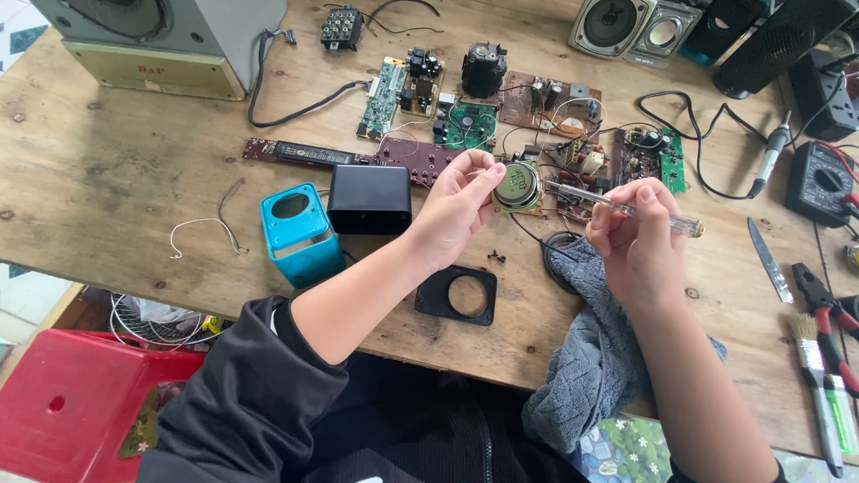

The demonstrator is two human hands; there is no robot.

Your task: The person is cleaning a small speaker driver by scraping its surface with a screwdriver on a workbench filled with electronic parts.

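Left hand (456, 207) raised over the wooden counter (107, 188), grip pinched on a small round speaker driver (517, 186), magnet side up toward the camera. Right hand (637, 234) closed around a clear-handled screwdriver (626, 209), tip aimed left at the driver's edge; tip contact itself too small to tell. Thin black lead hanging from the driver down toward the counter.

Step in hand, as judged: working on the driver's rim or terminals with the screwdriver tip while the other hand steadies it in the air. Next move would call for a firm pinch on the driver and a small, controlled tip motion, with care not to strain the lead.

Nearby on the counter: black square frame with a round hole (456, 294) just below the left wrist, a few tiny dark screws (496, 257) beside it. Blue speaker housing (300, 234) and black box (369, 199) to the left, side by side. Grey cloth (591, 358) draped over the near edge under the right forearm. Bare circuit boards (465, 121) spread behind the hands. Multimeter (819, 183), red-handled pliers (828, 309) and a brush (810, 358) far right.
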